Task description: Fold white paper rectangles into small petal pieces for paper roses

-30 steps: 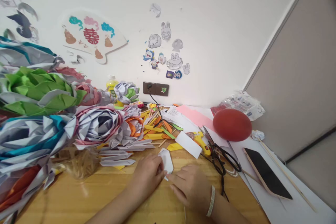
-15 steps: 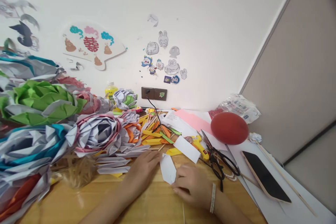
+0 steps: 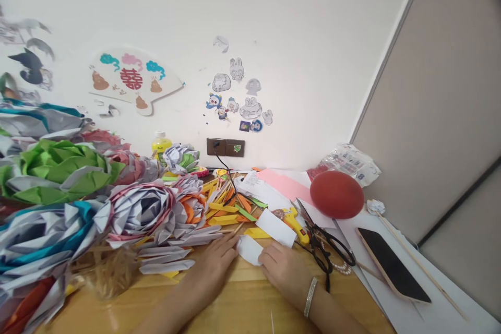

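A small piece of white paper [image 3: 250, 249], with folded corners, lies on the wooden table between my two hands. My right hand [image 3: 285, 267], a sparkling bracelet at its wrist, has its fingers curled together on the paper's right end. Stretched out flat, the fingers of my left hand [image 3: 218, 261] rest on the table and touch the paper's left end. Just beyond my right hand is a white paper rectangle [image 3: 276, 227], partly over a yellow folded strip [image 3: 257, 233]. White folded paper pieces [image 3: 166, 260] lie left of my left hand.
Large paper flowers [image 3: 143, 209] crowd the left side, near a clear bag [image 3: 105, 269]. Right of my hands are a yellow glue gun [image 3: 296, 224], black-handled scissors [image 3: 323, 245], a red balloon [image 3: 336, 194] and a phone [image 3: 393, 263]. Colored strips [image 3: 223, 209] lie ahead.
The paper has turned and now lies lower and more slanted between my hands. My right hand has shifted its grip along the paper's right end. The camera view has tilted slightly.
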